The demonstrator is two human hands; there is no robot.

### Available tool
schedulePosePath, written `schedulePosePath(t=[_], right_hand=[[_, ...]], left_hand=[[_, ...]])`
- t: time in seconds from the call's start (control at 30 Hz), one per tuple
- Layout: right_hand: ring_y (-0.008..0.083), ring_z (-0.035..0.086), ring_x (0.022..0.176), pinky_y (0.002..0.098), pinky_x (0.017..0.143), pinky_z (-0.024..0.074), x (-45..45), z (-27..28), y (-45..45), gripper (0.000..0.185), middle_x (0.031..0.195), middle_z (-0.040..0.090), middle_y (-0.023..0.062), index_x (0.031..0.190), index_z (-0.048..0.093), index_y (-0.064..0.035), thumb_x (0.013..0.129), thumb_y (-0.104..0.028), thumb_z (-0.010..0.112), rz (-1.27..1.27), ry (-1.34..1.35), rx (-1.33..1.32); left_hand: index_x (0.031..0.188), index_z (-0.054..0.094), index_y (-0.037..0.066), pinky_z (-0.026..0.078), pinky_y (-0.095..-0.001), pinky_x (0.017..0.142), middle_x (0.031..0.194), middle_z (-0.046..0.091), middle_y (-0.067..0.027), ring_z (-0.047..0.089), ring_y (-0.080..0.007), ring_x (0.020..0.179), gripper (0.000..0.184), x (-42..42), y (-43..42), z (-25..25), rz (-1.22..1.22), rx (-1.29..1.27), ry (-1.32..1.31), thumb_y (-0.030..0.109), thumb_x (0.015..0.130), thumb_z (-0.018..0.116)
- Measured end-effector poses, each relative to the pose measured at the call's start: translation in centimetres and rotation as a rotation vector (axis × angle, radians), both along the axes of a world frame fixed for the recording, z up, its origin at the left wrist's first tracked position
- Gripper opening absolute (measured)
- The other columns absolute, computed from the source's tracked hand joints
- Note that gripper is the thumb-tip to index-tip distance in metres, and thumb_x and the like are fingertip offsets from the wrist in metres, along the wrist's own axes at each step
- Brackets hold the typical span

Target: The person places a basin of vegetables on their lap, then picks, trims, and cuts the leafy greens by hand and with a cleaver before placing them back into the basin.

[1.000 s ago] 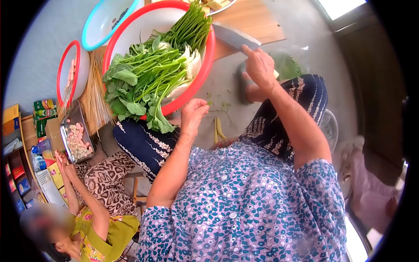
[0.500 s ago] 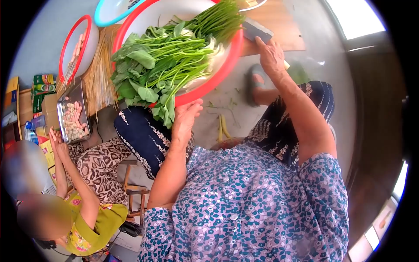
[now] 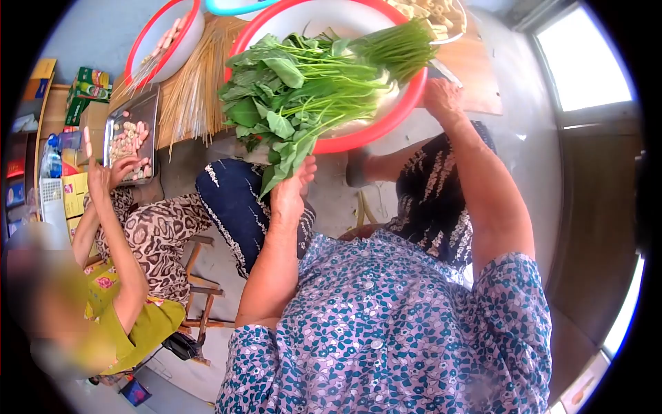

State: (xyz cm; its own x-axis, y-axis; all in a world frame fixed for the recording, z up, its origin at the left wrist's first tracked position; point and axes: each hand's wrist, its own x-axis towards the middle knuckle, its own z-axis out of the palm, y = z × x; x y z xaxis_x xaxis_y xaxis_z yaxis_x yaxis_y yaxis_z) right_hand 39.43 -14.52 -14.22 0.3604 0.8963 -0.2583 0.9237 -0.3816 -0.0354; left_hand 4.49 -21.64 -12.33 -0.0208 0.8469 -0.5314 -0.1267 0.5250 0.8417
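In front of me a red-rimmed white basin [image 3: 331, 145] holds a heap of leafy green vegetables [image 3: 276, 76] and a bundle of thin green stems [image 3: 396, 52]. My left hand [image 3: 293, 186] is just below the near rim, its fingers curled. Drooping leaves partly cover it, so what it grips, if anything, is hidden. My right hand [image 3: 445, 100] is beyond the basin's right side, closed at a knife [image 3: 447, 72] whose grey blade appears almost edge-on. The hand hides the knife's handle.
A wooden board [image 3: 483, 86] lies under the basin, with a bowl of pale yellow pieces [image 3: 441, 17] behind. Thin skewers [image 3: 196, 83], a metal tray [image 3: 153, 131] and another red-rimmed basin [image 3: 189, 41] are to the left. A co-worker [image 3: 124, 290] sits there, holding a loaded skewer.
The view has shifted, moving the basin right in the picture. My left fingers have curled. The knife blade has turned from broad face to nearly edge-on. The co-worker has raised a skewer.
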Motion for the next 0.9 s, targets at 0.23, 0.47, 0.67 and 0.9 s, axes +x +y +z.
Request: schedulePosePath(t=[0.23,0.47,0.67,0.9], right_hand=[[0.0275,0.061,0.110,0.0436,0.089,0.0455,1.5,-0.4,2.9,0.044,0.113,0.067,0.0099,0.110,0.068,-0.0151,0.089,-0.048,0.047,0.061,0.162,-0.071],[0.0353,0.064,0.088,0.0439,0.075,0.0512,11.3,-0.3,-1.0,0.019,0.088,0.067,0.0177,0.084,0.071,-0.0059,0.080,-0.019,0.057,0.157,0.045,0.071],[0.0382,0.063,0.086,0.0452,0.077,0.0493,12.0,1.8,-4.5,0.023,0.086,0.066,0.0201,0.084,0.070,-0.0044,0.079,-0.023,0.058,-0.068,0.233,0.302],[0.0348,0.063,0.085,0.0412,0.079,0.0483,13.1,4.5,-5.3,0.024,0.086,0.066,0.0192,0.090,0.070,-0.0040,0.080,-0.024,0.061,-0.142,0.382,0.317]], left_hand=[[0.128,0.052,0.003,0.049,-0.0306,0.081,0.116,0.064,-0.0139,0.064,-0.0212,0.097,0.037,0.1,-0.5,0.0,0.003,-0.058,-0.008,0.011,0.092,0.051],[0.127,0.052,0.002,0.049,-0.0322,0.084,0.116,0.063,-0.0151,0.063,-0.0229,0.100,0.039,0.9,-0.5,0.3,-0.002,0.006,-0.097,0.019,0.092,0.056],[0.115,0.060,0.004,0.050,-0.0322,0.081,0.105,0.067,-0.0126,0.064,-0.0217,0.092,0.030,1.9,0.0,-1.3,-0.033,0.033,-0.199,0.016,0.088,0.064],[0.109,0.062,0.005,0.050,-0.0312,0.079,0.102,0.068,-0.0105,0.065,-0.0187,0.088,0.028,2.9,0.0,-1.3,-0.090,0.043,-0.207,0.015,0.084,0.068]])
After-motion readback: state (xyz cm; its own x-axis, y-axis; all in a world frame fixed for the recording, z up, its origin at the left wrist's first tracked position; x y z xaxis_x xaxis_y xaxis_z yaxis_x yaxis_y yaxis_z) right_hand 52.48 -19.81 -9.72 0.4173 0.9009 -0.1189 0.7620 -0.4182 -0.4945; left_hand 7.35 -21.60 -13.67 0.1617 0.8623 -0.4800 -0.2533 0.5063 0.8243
